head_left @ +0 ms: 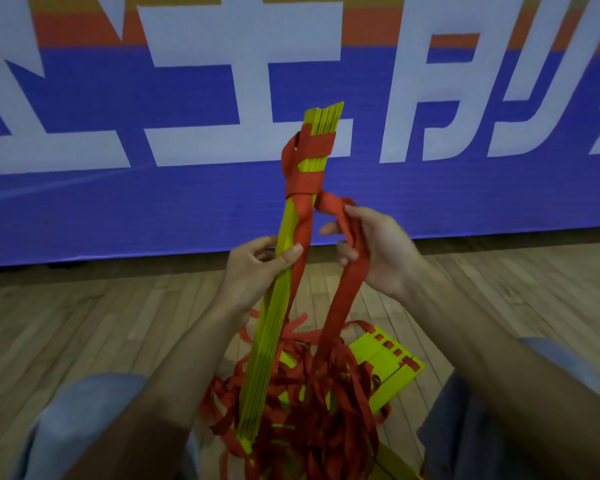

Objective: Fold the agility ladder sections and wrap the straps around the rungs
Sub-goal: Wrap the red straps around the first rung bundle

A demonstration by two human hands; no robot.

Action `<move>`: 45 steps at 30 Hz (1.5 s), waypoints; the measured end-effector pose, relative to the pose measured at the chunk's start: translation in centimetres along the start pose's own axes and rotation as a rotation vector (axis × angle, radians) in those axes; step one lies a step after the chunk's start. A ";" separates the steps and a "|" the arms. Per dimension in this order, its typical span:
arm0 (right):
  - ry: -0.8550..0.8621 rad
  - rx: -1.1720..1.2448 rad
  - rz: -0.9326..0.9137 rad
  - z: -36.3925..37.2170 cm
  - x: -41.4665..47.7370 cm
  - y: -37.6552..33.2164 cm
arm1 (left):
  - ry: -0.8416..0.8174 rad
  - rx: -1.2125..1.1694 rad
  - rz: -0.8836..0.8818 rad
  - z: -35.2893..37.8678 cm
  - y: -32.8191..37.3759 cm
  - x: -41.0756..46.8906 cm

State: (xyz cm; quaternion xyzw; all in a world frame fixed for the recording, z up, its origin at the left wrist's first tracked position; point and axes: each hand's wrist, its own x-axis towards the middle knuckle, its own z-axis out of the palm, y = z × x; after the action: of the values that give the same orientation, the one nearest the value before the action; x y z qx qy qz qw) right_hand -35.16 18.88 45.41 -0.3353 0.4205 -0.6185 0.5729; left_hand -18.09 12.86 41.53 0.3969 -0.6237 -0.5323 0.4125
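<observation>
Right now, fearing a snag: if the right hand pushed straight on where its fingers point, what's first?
The right hand would probably meet the red strap on the rung bundle; depth unclear.

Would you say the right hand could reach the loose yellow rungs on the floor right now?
Probably not yet: the right hand grips the red strap. The path down to the yellow rungs looks open once it lets go.

The light is dim and even. The banner (118, 209) looks slightly blurred and bows toward its ends.
</observation>
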 end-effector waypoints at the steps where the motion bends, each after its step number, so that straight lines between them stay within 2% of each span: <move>1: -0.006 0.056 -0.014 0.0 -0.1 -0.2 | -0.009 0.019 0.022 0.2 0.0 -0.1; 2: -0.014 0.072 -0.029 0.0 -0.2 -0.4 | -0.012 0.035 0.039 0.4 0.0 -0.2; 4: 0.000 -0.051 -0.084 0.3 -0.6 -0.5 | 0.002 0.057 0.062 0.6 -0.1 -0.3; 10: 0.260 -0.930 -0.444 0.6 -1.0 0.5 | 0.080 0.157 0.090 1.2 -0.9 -0.2; 13: 0.392 -1.091 -0.522 0.1 -0.6 1.2 | 0.024 0.219 0.107 1.9 -1.0 -0.6; 20: 0.480 -0.790 -0.493 -0.6 0.6 1.0 | -0.106 0.168 0.080 2.7 -0.5 -1.6; 24: 0.412 -0.526 -0.511 -1.3 0.5 0.1 | -0.218 -0.041 0.006 2.4 0.4 -1.5; 29: 0.292 -0.278 -0.502 -1.2 -0.3 -0.5 | -0.451 -0.353 -0.119 2.6 0.5 -1.8; 33: 0.283 -0.231 -0.445 -1.5 0.1 -0.3 | -0.611 -0.493 -0.184 3.0 -0.6 -1.2; 38: 0.162 -0.166 -0.404 -1.9 0.1 -0.3 | -0.755 -0.508 -0.197 3.2 -1.5 -1.3; 42: 0.040 -0.226 -0.380 -1.5 -0.1 -0.3 | -0.804 -0.409 -0.114 3.0 -1.5 -1.5; 45: -0.032 -0.293 -0.379 -1.6 -0.2 -0.5 | -0.777 -0.400 -0.091 2.7 -1.5 -1.4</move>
State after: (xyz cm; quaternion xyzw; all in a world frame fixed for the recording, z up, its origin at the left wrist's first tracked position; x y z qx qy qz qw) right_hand -36.75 19.24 45.23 -0.4976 0.4259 -0.6421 0.3985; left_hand -20.05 14.92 39.63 0.1064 -0.5989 -0.7701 0.1920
